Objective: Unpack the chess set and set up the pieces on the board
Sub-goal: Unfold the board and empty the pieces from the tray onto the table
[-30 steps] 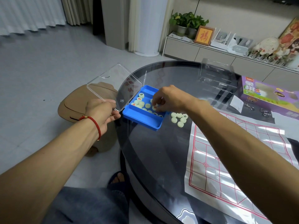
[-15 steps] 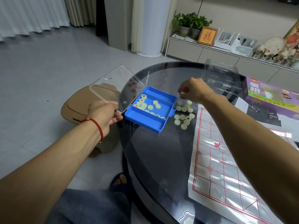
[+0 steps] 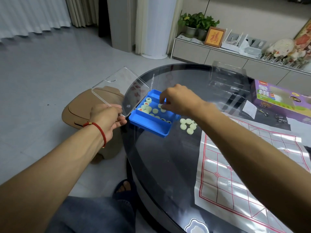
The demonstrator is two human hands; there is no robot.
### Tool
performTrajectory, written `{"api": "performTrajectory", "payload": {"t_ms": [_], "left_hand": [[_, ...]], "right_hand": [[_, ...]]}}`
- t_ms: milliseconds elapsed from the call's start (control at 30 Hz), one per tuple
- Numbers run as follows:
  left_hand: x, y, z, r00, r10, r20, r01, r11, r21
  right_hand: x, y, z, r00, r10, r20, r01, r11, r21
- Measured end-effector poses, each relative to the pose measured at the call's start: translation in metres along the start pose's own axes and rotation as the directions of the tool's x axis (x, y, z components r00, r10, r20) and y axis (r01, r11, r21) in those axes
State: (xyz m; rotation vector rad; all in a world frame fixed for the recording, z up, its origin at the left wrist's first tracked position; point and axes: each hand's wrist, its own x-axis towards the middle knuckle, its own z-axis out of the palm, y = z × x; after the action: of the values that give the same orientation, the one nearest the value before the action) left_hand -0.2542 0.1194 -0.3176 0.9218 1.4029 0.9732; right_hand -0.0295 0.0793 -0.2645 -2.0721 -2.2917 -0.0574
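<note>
**Hands at the piece box: small discs to be lifted out by pinch**

Right hand (image 3: 175, 98) is seen reaching into the shallow blue plastic box (image 3: 151, 122), its fingers curled down onto the pale round chess discs (image 3: 149, 107) lying there; whether one is already pinched cannot be told, since the fingertips are hidden behind the knuckles; the left hand (image 3: 107, 117) grips the corner of the clear hinged plastic lid (image 3: 120, 93), which is held propped open beyond the edge of the round dark glass table (image 3: 159, 165). A small heap of discs (image 3: 187, 126) already lies on the glass just beside the box, between it and the white plastic board sheet with red grid lines (image 3: 235, 174), on which no piece is yet placed.

The discs are judged light, hard and smooth; a slip on glass or a roll off the edge is to be expected; each is best taken by thumb and forefinger across its rim. The box, being light and close to the table edge, is likely to shift unless steadied; the lid looks thin and is better held near the hinge than levered.
</note>
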Motion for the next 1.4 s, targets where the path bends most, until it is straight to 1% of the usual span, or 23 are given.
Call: {"api": "performTrajectory", "payload": {"t_ms": [67, 100, 200, 267, 433, 600, 667, 767, 833, 900, 1000, 1067, 1200, 1300, 1400], "left_hand": [[-0.001, 0.0, 0.0, 1.0, 0.001, -0.002, -0.001, 1.0, -0.008], [0.0, 0.0, -0.001, 1.0, 0.0, -0.003, 0.0, 1.0, -0.008], [0.001, -0.001, 0.0, 1.0, -0.004, -0.003, 0.004, 1.0, -0.009], [0.002, -0.002, -0.001, 1.0, -0.009, -0.005, 0.009, 1.0, -0.008], [0.004, -0.002, -0.001, 1.0, 0.002, 0.007, -0.001, 1.0, -0.011], [0.003, -0.002, -0.001, 1.0, 0.0, 0.012, 0.0, 1.0, -0.006], [0.003, -0.003, -0.002, 1.0, -0.003, 0.015, 0.003, 1.0, -0.007], [0.001, -0.004, -0.003, 1.0, 0.003, 0.024, -0.002, 1.0, -0.012], [0.001, -0.005, -0.003, 0.999, 0.003, 0.033, -0.003, 1.0, -0.01], [0.001, -0.004, -0.003, 0.999, 0.008, 0.04, -0.007, 1.0, -0.011], [0.002, -0.004, -0.003, 0.999, 0.015, 0.049, -0.014, 1.0, -0.014], [0.003, -0.005, -0.002, 0.999, 0.02, 0.043, -0.02, 1.0, -0.013], [0.004, -0.006, -0.002, 0.999, 0.023, 0.031, -0.022, 1.0, -0.01], [0.003, -0.004, -0.002, 0.999, 0.022, 0.034, -0.021, 1.0, -0.017], [0.004, -0.005, -0.004, 0.999, 0.022, 0.033, -0.022, 1.0, -0.006]], "right_hand": [[0.004, -0.012, 0.009, 0.998, 0.046, 0.035, -0.042, 0.992, -0.121], [0.005, -0.017, 0.013, 0.996, 0.07, 0.048, -0.062, 0.987, -0.148], [0.007, -0.021, 0.02, 0.994, 0.102, 0.049, -0.093, 0.983, -0.155], [0.005, -0.019, 0.021, 0.993, 0.108, 0.038, -0.102, 0.987, -0.126], [0.004, -0.013, 0.021, 0.991, 0.123, 0.046, -0.124, 0.992, 0.019], [0.007, -0.013, 0.017, 0.988, 0.135, 0.069, -0.14, 0.987, 0.079], [0.006, -0.008, 0.011, 0.986, 0.161, 0.052, -0.166, 0.977, 0.132], [0.0, 0.011, -0.005, 0.97, 0.242, -0.002, -0.235, 0.942, 0.241], [-0.007, 0.032, -0.017, 0.949, 0.313, -0.032, -0.292, 0.916, 0.275], [-0.014, 0.057, -0.022, 0.91, 0.413, -0.038, -0.387, 0.877, 0.285], [-0.025, 0.092, -0.013, 0.816, 0.576, 0.034, -0.565, 0.785, 0.257], [-0.029, 0.107, -0.001, 0.766, 0.64, 0.059, -0.634, 0.736, 0.239], [-0.028, 0.113, 0.018, 0.712, 0.696, 0.091, -0.694, 0.679, 0.24], [-0.027, 0.113, 0.023, 0.705, 0.702, 0.103, -0.7, 0.664, 0.265], [-0.027, 0.117, 0.023, 0.691, 0.72, 0.065, -0.706, 0.654, 0.271]]}}
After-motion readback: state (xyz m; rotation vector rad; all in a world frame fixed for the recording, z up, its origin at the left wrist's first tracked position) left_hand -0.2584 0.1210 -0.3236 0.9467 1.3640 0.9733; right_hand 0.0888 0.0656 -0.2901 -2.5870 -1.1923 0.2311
